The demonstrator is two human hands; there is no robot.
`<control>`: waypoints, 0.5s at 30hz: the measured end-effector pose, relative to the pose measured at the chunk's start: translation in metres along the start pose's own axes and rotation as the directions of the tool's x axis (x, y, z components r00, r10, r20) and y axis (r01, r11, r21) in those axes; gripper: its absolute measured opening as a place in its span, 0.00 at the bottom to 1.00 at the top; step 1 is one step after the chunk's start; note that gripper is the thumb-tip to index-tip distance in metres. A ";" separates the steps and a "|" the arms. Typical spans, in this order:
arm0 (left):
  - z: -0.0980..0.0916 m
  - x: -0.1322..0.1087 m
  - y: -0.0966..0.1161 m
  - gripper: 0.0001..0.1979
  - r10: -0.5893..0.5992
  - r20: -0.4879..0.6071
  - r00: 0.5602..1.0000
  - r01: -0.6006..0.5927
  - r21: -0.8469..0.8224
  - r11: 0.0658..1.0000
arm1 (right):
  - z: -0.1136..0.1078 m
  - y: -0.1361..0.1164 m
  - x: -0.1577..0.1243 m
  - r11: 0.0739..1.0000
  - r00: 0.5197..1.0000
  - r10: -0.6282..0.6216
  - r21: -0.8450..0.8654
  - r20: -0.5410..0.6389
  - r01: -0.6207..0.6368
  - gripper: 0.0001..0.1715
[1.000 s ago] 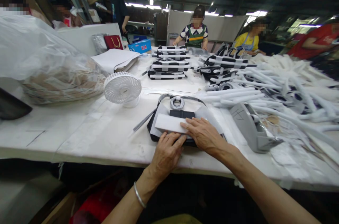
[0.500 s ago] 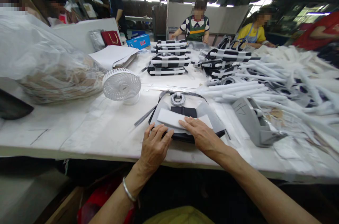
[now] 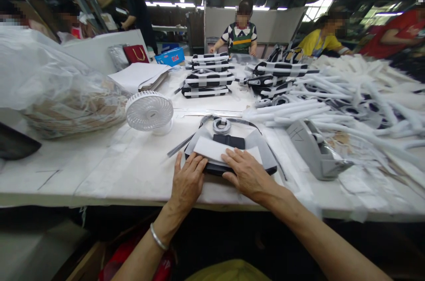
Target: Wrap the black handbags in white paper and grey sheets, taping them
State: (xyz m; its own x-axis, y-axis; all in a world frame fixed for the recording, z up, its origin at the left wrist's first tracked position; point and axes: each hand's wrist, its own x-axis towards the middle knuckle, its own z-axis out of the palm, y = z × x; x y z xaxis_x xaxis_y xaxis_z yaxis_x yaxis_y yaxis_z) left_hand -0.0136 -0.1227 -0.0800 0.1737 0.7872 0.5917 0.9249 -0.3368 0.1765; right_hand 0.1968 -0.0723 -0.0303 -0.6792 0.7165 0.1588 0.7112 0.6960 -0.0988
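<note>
A flat black bag (image 3: 229, 141) wrapped in white paper (image 3: 212, 150) lies on the white table (image 3: 109, 166) in front of me. My left hand (image 3: 186, 182) rests at its near left corner, fingers stretched onto the paper. My right hand (image 3: 245, 172) lies flat on the paper at the bag's near side, fingers spread. A roll of tape (image 3: 222, 125) sits just beyond the bag, with a grey strap (image 3: 181, 144) trailing left.
A small white fan (image 3: 149, 112) stands left of the bag, a grey tape dispenser (image 3: 312, 148) to the right. Stacks of black-and-white wrapped bags (image 3: 206, 78) and white paper rolls (image 3: 358, 95) fill the far side. A clear plastic sack (image 3: 56, 86) lies left. Other people work beyond.
My left hand slid left, from the bag's near edge to its near left corner. My right hand stayed flat on the paper. The view shifted slightly.
</note>
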 end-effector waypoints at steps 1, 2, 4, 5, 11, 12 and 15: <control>0.000 0.000 0.001 0.18 0.000 0.002 1.000 0.000 0.013 1.000 | 0.001 -0.003 -0.001 1.000 1.000 0.013 -0.019 -0.004 -0.013 0.28; -0.001 0.000 0.001 0.18 0.001 0.004 1.000 -0.001 0.021 1.000 | 0.003 -0.006 -0.002 0.999 1.000 0.027 -0.038 -0.012 -0.027 0.28; -0.006 0.000 0.003 0.17 0.014 0.008 1.000 -0.014 0.029 0.999 | 0.006 -0.011 -0.005 0.996 0.998 0.046 -0.068 -0.034 -0.049 0.27; -0.010 0.001 0.005 0.15 0.030 0.000 1.000 -0.030 0.029 0.999 | 0.007 -0.012 -0.006 0.996 0.998 0.048 -0.080 -0.044 -0.051 0.27; -0.024 0.023 0.013 0.19 0.272 -0.006 0.962 -0.271 0.056 0.961 | 0.014 -0.015 -0.011 0.992 0.993 0.047 -0.114 -0.109 -0.059 0.27; -0.019 0.027 0.011 0.22 0.321 0.050 0.946 -0.324 0.051 0.945 | 0.015 -0.015 -0.011 0.990 0.992 0.050 -0.123 -0.118 -0.064 0.27; 0.007 0.032 0.000 0.23 0.400 0.160 0.902 -0.405 0.000 0.914 | 0.015 -0.012 -0.008 0.987 0.993 0.031 -0.150 -0.116 -0.048 0.32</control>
State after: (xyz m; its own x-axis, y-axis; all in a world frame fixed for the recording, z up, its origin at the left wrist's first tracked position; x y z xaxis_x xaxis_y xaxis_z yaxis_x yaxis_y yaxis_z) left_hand -0.0053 -0.0943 -0.0670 0.5808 0.6586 0.4784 0.7753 -0.6266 -0.0787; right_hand 0.1909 -0.0852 -0.0449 -0.6313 0.7276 0.2685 0.7623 0.6458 0.0423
